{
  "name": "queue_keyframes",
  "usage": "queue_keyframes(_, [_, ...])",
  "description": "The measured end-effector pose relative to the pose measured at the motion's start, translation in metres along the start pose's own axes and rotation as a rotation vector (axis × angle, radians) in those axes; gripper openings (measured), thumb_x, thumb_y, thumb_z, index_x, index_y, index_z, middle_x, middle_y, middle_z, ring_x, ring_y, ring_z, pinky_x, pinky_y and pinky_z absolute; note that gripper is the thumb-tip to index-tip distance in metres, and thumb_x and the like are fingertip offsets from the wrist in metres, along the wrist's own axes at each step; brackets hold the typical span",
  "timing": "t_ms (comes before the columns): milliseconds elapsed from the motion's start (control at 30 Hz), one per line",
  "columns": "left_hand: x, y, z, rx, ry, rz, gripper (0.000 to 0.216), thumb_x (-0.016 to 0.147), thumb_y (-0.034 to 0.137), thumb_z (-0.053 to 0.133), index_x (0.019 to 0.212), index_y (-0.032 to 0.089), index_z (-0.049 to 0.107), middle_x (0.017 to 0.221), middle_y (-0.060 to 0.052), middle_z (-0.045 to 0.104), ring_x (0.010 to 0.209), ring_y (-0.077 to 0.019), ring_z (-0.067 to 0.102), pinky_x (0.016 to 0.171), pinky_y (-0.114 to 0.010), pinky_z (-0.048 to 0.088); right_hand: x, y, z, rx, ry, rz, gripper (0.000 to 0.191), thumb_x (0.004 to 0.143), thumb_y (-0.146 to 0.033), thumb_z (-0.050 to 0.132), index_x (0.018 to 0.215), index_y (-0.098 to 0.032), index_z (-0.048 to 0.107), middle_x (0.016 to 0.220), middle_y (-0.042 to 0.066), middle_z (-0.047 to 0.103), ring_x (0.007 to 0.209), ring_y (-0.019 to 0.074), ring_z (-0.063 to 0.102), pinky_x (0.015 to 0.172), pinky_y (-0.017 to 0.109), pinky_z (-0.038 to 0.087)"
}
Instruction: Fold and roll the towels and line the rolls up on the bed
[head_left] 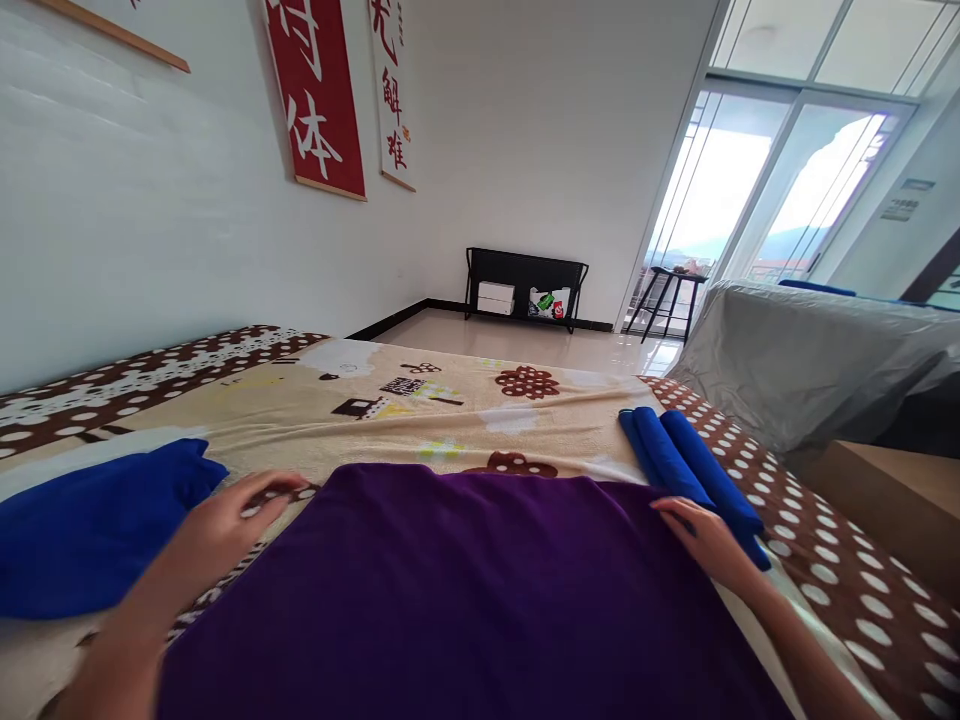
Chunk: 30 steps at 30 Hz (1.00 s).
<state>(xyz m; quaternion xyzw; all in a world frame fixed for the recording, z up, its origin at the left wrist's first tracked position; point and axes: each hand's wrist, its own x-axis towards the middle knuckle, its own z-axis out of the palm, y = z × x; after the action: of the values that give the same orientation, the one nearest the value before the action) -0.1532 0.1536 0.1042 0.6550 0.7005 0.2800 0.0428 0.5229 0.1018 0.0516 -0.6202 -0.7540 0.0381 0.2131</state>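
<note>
A dark purple cloth [465,590] lies spread over a patterned blanket, its near part running out of the bottom of the view. My left hand [244,510] is just beside the cloth's far left corner, thumb and fingers apart, with blanket showing between them. At the far right corner, my right hand [697,535] pinches the cloth's edge between thumb and fingertips. Blue rolled cloths [686,460] lie right behind the right hand. To the left of my left hand is a loose, bunched blue cloth [105,530].
The beige and brown blanket [427,430] covers the bed. A cardboard box [892,500] and a plastic-covered piece of furniture [810,350] stand at the right. Further back are a black rack [525,268], a dark stool [667,290] and glass doors [757,190].
</note>
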Motion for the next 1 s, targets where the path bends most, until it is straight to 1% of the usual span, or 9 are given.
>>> queue_keyframes(67, [0.030, 0.009, 0.031, 0.061, -0.086, -0.017, 0.044, 0.089, 0.046, 0.048, 0.122, 0.019, 0.061, 0.129, -0.011, 0.063, 0.118, -0.0284, 0.058, 0.101, -0.041, 0.046, 0.051, -0.010, 0.025, -0.056, 0.001, -0.024, 0.036, 0.099, -0.034, 0.035, 0.108, -0.021, 0.068, 0.117, 0.010, 0.068, 0.113, 0.0232, 0.062, 0.103, 0.039, 0.045])
queue_keyframes(133, [0.059, 0.013, 0.064, 0.121, -0.114, -0.068, 0.051, 0.091, 0.048, 0.050, 0.130, 0.015, 0.054, 0.137, -0.017, 0.056, 0.124, -0.0317, 0.053, 0.104, -0.052, 0.041, 0.080, -0.013, 0.048, -0.111, -0.006, -0.014, 0.028, 0.097, -0.032, 0.042, 0.103, -0.018, 0.066, 0.110, 0.011, 0.067, 0.108, 0.0241, 0.061, 0.099, 0.042, 0.045])
queue_keyframes(200, [0.079, 0.008, 0.089, 0.144, -0.167, -0.069, 0.052, 0.090, 0.051, 0.056, 0.127, 0.015, 0.055, 0.134, -0.015, 0.056, 0.123, -0.0297, 0.053, 0.104, -0.055, 0.040, 0.090, -0.008, 0.064, -0.164, -0.010, 0.007, 0.023, 0.094, -0.035, 0.050, 0.098, -0.017, 0.063, 0.103, 0.009, 0.066, 0.104, 0.0243, 0.060, 0.095, 0.044, 0.043])
queue_keyframes(267, [0.090, -0.004, 0.102, 0.130, -0.234, -0.020, 0.049, 0.084, 0.054, 0.062, 0.115, 0.016, 0.062, 0.124, -0.011, 0.061, 0.117, -0.0271, 0.056, 0.101, -0.050, 0.043, 0.089, 0.004, 0.071, -0.199, -0.013, 0.027, 0.024, 0.093, -0.041, 0.053, 0.093, -0.018, 0.060, 0.097, 0.008, 0.065, 0.100, 0.0251, 0.058, 0.092, 0.044, 0.041])
queue_keyframes(433, [0.105, -0.031, 0.099, -0.008, -0.346, 0.135, 0.049, 0.063, 0.064, 0.065, 0.085, 0.021, 0.065, 0.099, -0.006, 0.071, 0.101, -0.0285, 0.063, 0.091, -0.034, 0.048, 0.087, 0.030, 0.062, -0.190, -0.069, -0.013, 0.022, 0.092, -0.044, 0.053, 0.086, -0.023, 0.058, 0.095, 0.008, 0.065, 0.096, 0.0263, 0.058, 0.085, 0.038, 0.041])
queue_keyframes(567, [0.116, -0.042, 0.095, -0.110, -0.342, 0.156, 0.051, 0.074, 0.069, 0.052, 0.091, 0.022, 0.063, 0.098, -0.004, 0.072, 0.098, -0.0270, 0.065, 0.087, -0.031, 0.048, 0.096, 0.036, 0.063, -0.161, -0.086, -0.045, 0.024, 0.100, -0.042, 0.039, 0.096, -0.024, 0.054, 0.095, 0.005, 0.067, 0.088, 0.0209, 0.063, 0.077, 0.031, 0.045])
queue_keyframes(700, [0.120, -0.059, 0.099, -0.139, -0.245, 0.094, 0.054, 0.086, 0.068, 0.046, 0.105, 0.020, 0.061, 0.106, -0.004, 0.071, 0.102, -0.0255, 0.065, 0.089, -0.032, 0.048, 0.098, 0.036, 0.075, -0.214, -0.059, -0.042, 0.025, 0.103, -0.041, 0.033, 0.101, -0.025, 0.051, 0.091, 0.004, 0.067, 0.083, 0.0219, 0.066, 0.069, 0.030, 0.044])
queue_keyframes(833, [0.124, -0.083, 0.100, -0.111, -0.173, 0.056, 0.057, 0.090, 0.065, 0.049, 0.113, 0.015, 0.061, 0.111, -0.006, 0.068, 0.105, -0.0261, 0.065, 0.093, -0.040, 0.049, 0.105, 0.038, 0.083, -0.305, -0.001, -0.078, 0.031, 0.104, -0.040, 0.031, 0.090, -0.023, 0.053, 0.091, 0.008, 0.065, 0.087, 0.0244, 0.064, 0.075, 0.033, 0.044])
queue_keyframes(1000, [0.130, -0.102, 0.101, -0.032, -0.151, 0.010, 0.054, 0.093, 0.062, 0.046, 0.122, 0.017, 0.059, 0.115, -0.006, 0.067, 0.106, -0.0253, 0.065, 0.092, -0.040, 0.049, 0.125, 0.040, 0.089, -0.378, 0.078, -0.132, 0.031, 0.103, -0.042, 0.033, 0.093, -0.022, 0.054, 0.095, 0.009, 0.064, 0.091, 0.0250, 0.061, 0.083, 0.036, 0.044])
